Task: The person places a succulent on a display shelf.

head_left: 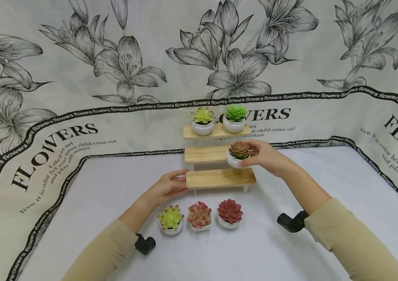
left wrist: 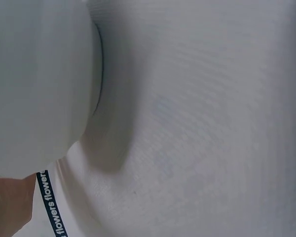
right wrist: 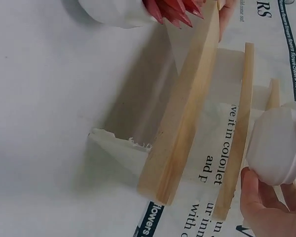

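My right hand (head_left: 267, 158) holds a white round pot (right wrist: 274, 145) with a brown succulent (head_left: 239, 150), thumb on the near side. The pot is at the right end of the middle wooden shelf (head_left: 204, 154); whether it bears fully on it I cannot tell. My left hand (head_left: 169, 187) grips the left end of the bottom wooden shelf (head_left: 220, 178) of the three-step stand. Two potted succulents, one yellow-green (head_left: 203, 121) and one bright green (head_left: 235, 118), stand on the top shelf (head_left: 216, 132). A pale rounded surface (left wrist: 34, 84) fills the left wrist view's upper left.
In front of the stand, three potted succulents are lined up on the white cloth: yellow-green with red tips (head_left: 170, 219), pinkish (head_left: 199, 216) and dark red (head_left: 230, 213). A flower-printed cloth (head_left: 143, 128) rises behind the stand.
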`<state>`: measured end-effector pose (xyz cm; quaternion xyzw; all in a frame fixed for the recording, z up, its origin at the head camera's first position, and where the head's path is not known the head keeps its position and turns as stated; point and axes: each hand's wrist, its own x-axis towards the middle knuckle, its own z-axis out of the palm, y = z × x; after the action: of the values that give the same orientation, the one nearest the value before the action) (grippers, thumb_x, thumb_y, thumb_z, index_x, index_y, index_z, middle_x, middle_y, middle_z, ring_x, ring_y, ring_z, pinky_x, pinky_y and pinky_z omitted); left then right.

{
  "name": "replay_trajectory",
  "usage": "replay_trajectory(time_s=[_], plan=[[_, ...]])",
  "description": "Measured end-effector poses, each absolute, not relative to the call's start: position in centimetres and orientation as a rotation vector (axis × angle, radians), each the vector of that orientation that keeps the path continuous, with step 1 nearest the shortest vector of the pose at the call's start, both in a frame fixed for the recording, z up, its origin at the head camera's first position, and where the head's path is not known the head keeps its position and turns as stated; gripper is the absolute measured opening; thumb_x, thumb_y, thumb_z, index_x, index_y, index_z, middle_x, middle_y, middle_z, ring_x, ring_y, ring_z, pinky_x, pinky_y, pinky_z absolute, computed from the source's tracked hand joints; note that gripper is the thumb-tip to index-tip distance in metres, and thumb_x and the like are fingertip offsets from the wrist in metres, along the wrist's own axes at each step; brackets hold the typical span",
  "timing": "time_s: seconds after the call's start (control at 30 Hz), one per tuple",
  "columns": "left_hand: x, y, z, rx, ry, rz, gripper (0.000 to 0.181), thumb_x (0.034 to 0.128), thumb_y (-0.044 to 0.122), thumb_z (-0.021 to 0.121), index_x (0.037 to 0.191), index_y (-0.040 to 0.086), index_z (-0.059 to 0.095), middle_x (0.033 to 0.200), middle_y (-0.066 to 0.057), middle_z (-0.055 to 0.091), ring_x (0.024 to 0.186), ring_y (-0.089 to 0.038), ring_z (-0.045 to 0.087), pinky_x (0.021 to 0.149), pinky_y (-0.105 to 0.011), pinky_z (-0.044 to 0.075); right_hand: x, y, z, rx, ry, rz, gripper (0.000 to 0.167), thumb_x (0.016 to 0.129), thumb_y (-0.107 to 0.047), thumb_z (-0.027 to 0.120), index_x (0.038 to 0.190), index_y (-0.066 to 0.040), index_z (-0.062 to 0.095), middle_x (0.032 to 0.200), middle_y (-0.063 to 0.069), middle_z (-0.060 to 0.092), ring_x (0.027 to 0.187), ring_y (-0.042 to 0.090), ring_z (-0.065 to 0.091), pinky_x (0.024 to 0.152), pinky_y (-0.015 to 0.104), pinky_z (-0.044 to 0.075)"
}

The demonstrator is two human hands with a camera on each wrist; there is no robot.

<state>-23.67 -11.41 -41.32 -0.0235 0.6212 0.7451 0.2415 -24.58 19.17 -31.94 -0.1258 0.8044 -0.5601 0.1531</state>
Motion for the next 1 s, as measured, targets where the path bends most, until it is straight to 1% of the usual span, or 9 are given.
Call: replay_trajectory(time_s=[0.07, 0.2, 0.3, 0.43, 0.53, 0.67, 0.77, 0.9, 1.0], plan=[[-23.6, -11.5, -41.3, -0.066, 1.701, 2.037, 0.057, 0.0867, -0.014, 0.051, 0.141, -0.001, 0.036, 0.136, -0.027, 0.043, 0.096, -0.019, 0.060, 0.090, -0.033, 0.050, -25.0, 18.5, -31.9, -0.370, 2.310, -1.610, 0.073, 0.077, -0.003, 0.070, 0.139, 0.005, 0.033, 0.134, 0.023, 0.038, 0.121, 0.037, 0.039, 0.104, 0.047, 0.034], [-23.7, -11.6, -41.4, -0.068, 1.700, 2.035, 0.057, 0.0869, -0.014, 0.050, 0.141, -0.001, 0.035, 0.136, -0.027, 0.042, 0.097, -0.020, 0.060, 0.091, -0.034, 0.050, -25.8, 17.4, -31.9, -0.363, 2.340, -1.618, 0.071, 0.076, -0.003, 0.071, 0.137, 0.002, 0.037, 0.130, 0.020, 0.042, 0.112, 0.029, 0.042, 0.092, 0.036, 0.043], [-23.7, -11.5, -41.4, -0.055, 1.699, 2.037, 0.057, 0.0871, -0.013, 0.050, 0.141, -0.001, 0.035, 0.136, -0.027, 0.042, 0.098, -0.020, 0.059, 0.090, -0.033, 0.050, -26.4, 16.8, -31.9, -0.365, 2.364, -1.629, 0.068, 0.075, -0.002, 0.072, 0.135, 0.002, 0.041, 0.126, 0.018, 0.044, 0.103, 0.024, 0.042, 0.082, 0.029, 0.046], [-23.8, -11.4, -41.3, -0.047, 1.697, 2.041, 0.058, 0.0870, -0.013, 0.050, 0.141, -0.001, 0.035, 0.137, -0.027, 0.041, 0.097, -0.020, 0.059, 0.088, -0.031, 0.051, -26.9, 16.0, -31.9, -0.385, 2.367, -1.633, 0.064, 0.074, -0.001, 0.073, 0.132, 0.003, 0.044, 0.119, 0.017, 0.047, 0.096, 0.021, 0.043, 0.075, 0.024, 0.047], [-23.9, -11.3, -41.3, -0.052, 1.696, 2.046, 0.058, 0.0868, -0.013, 0.050, 0.141, -0.001, 0.035, 0.137, -0.027, 0.041, 0.096, -0.019, 0.059, 0.086, -0.030, 0.052, -27.3, 15.5, -31.8, -0.378, 2.364, -1.629, 0.064, 0.074, 0.000, 0.073, 0.131, 0.004, 0.044, 0.116, 0.017, 0.049, 0.095, 0.020, 0.046, 0.074, 0.022, 0.048], [-24.3, -11.3, -41.3, -0.056, 1.690, 2.045, 0.058, 0.0865, -0.013, 0.050, 0.141, -0.001, 0.036, 0.136, -0.027, 0.041, 0.093, -0.018, 0.060, 0.085, -0.030, 0.053, -27.8, 14.8, -31.6, -0.367, 2.375, -1.603, 0.067, 0.073, -0.001, 0.074, 0.133, 0.003, 0.043, 0.117, 0.016, 0.047, 0.095, 0.021, 0.043, 0.072, 0.023, 0.047], [-24.5, -11.4, -41.3, -0.047, 1.686, 2.041, 0.058, 0.0865, -0.013, 0.051, 0.141, -0.001, 0.035, 0.137, -0.027, 0.041, 0.093, -0.018, 0.060, 0.087, -0.030, 0.052, -28.1, 14.2, -31.4, -0.370, 2.394, -1.587, 0.067, 0.071, -0.001, 0.075, 0.132, 0.001, 0.046, 0.116, 0.015, 0.048, 0.095, 0.023, 0.040, 0.071, 0.026, 0.044], [-24.9, -11.6, -41.3, -0.019, 1.682, 2.038, 0.058, 0.0865, -0.013, 0.050, 0.141, -0.001, 0.035, 0.137, -0.028, 0.041, 0.095, -0.019, 0.059, 0.089, -0.032, 0.051, -28.5, 13.3, -31.2, -0.387, 2.416, -1.580, 0.064, 0.070, -0.001, 0.076, 0.128, 0.001, 0.050, 0.111, 0.014, 0.051, 0.095, 0.024, 0.043, 0.072, 0.026, 0.044], [-25.4, -12.0, -41.7, 0.044, 1.655, 2.050, 0.058, 0.0852, -0.010, 0.055, 0.140, 0.000, 0.038, 0.134, -0.027, 0.044, 0.097, -0.020, 0.060, 0.089, -0.032, 0.051, -28.8, 12.7, -31.2, -0.392, 2.430, -1.570, 0.063, 0.070, -0.001, 0.076, 0.127, 0.002, 0.051, 0.110, 0.015, 0.051, 0.097, 0.024, 0.044, 0.073, 0.026, 0.045]])
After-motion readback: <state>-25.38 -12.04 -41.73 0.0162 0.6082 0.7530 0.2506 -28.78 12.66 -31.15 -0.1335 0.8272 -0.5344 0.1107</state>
